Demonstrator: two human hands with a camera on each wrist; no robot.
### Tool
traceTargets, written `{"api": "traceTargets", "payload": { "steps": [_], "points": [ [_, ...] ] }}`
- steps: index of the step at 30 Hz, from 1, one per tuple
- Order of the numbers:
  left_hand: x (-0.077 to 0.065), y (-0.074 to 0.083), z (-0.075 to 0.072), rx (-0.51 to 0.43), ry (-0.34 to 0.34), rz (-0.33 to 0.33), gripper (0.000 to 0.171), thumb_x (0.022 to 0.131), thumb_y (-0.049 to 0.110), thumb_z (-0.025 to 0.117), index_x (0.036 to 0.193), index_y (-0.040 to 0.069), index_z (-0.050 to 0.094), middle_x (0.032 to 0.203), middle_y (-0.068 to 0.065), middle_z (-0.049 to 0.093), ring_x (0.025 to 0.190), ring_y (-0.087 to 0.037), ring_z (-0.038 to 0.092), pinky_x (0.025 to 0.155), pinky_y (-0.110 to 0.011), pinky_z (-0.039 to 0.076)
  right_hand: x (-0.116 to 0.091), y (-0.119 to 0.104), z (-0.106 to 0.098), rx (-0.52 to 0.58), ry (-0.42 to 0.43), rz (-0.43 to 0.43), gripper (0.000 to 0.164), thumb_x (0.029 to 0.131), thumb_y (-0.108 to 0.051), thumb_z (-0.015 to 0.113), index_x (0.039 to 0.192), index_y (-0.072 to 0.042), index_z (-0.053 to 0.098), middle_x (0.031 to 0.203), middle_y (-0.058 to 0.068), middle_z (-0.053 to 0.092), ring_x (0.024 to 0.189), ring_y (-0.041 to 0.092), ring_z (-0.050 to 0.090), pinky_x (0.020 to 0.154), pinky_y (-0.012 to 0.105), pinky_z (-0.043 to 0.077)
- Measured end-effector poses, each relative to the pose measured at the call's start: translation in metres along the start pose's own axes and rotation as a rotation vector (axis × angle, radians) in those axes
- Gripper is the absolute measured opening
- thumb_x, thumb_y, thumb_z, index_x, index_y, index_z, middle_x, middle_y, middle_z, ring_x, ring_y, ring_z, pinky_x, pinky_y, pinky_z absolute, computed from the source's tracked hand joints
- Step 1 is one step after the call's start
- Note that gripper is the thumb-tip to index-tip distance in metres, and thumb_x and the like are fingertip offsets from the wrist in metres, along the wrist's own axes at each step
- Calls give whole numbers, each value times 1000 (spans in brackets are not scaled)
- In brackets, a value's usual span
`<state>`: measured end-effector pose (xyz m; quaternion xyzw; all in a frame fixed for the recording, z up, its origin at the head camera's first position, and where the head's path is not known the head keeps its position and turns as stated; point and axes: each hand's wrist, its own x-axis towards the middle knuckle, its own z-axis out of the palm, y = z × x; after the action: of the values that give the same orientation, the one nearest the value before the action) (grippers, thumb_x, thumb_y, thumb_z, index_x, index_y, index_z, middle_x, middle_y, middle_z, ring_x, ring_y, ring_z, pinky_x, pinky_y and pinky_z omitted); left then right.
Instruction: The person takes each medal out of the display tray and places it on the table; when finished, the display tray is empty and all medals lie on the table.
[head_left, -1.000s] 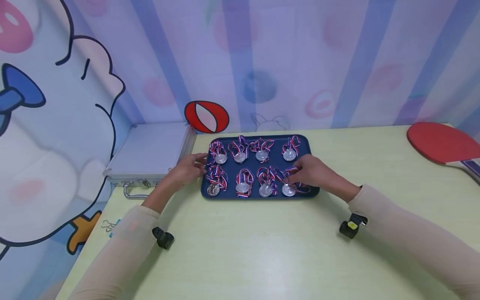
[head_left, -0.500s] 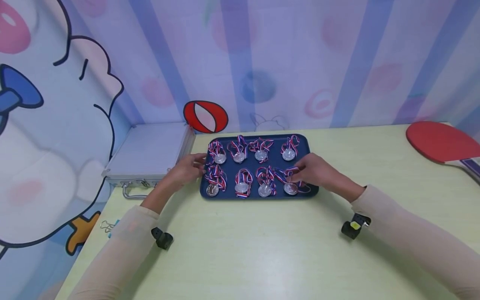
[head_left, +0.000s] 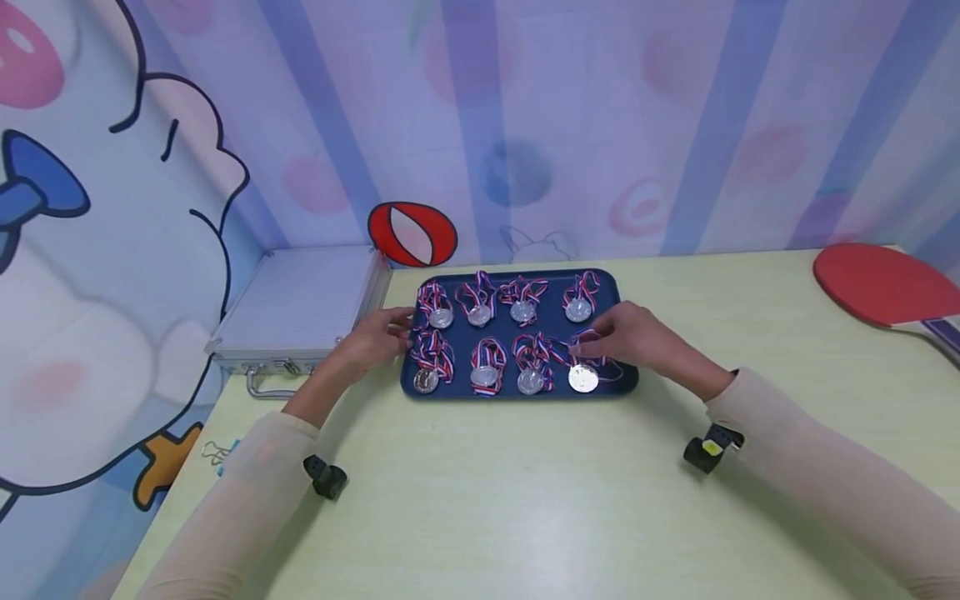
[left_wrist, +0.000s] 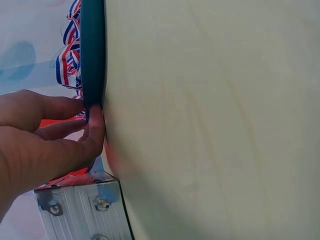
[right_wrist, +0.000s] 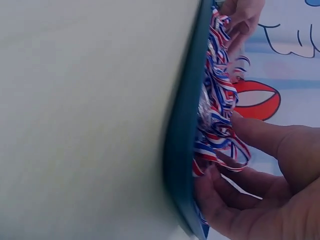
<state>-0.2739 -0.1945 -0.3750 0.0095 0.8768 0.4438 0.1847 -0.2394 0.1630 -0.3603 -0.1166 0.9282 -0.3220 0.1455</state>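
Observation:
A dark blue tray (head_left: 555, 337) holds several silver medals in two rows, each with a red, white and blue striped ribbon. My left hand (head_left: 375, 340) grips the tray's left end; in the left wrist view its fingertips (left_wrist: 96, 117) lie against the tray edge. At the tray's right end, my right hand (head_left: 633, 337) has its fingers in the ribbon of the front-right medal (head_left: 583, 378), whose disc lies flat and shines. In the right wrist view, that striped ribbon (right_wrist: 220, 145) runs between the thumb and the fingers.
Left of the tray lies a silver metal case (head_left: 300, 300) with a handle, close to my left hand. A red table tennis paddle (head_left: 881, 283) rests at the far right. Binder clips (head_left: 216, 452) sit by the left table edge. A printed curtain (head_left: 585, 125) stands behind.
My right hand has shifted slightly back at the front-right medal. That medal's disc has moved a little to the right and catches more light. The left hand stays at the tray's end.

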Motion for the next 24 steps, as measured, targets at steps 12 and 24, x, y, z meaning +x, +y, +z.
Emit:
{"api": "traceTargets", "payload": {
  "steps": [12, 24],
  "points": [
    [0, -3, 0, -5, -2, -1, 64, 85, -10, 46, 145, 8, 31, 133, -17, 43, 106, -23, 46, 85, -28, 47, 32, 4, -21, -88, 257, 10, 36, 83, -36, 66, 88, -1, 74, 75, 11, 69, 67, 19, 56, 56, 28, 41],
    [-1, -2, 0, -36, -14, 23, 63, 87, -11, 45, 145, 6, 29, 135, -18, 42, 107, -24, 46, 91, -33, 48, 67, 5, -14, 25, 236, 73, 30, 79, -29, 72, 73, 1, 74, 54, 6, 65, 50, 14, 60, 51, 25, 44]
  ]
}}
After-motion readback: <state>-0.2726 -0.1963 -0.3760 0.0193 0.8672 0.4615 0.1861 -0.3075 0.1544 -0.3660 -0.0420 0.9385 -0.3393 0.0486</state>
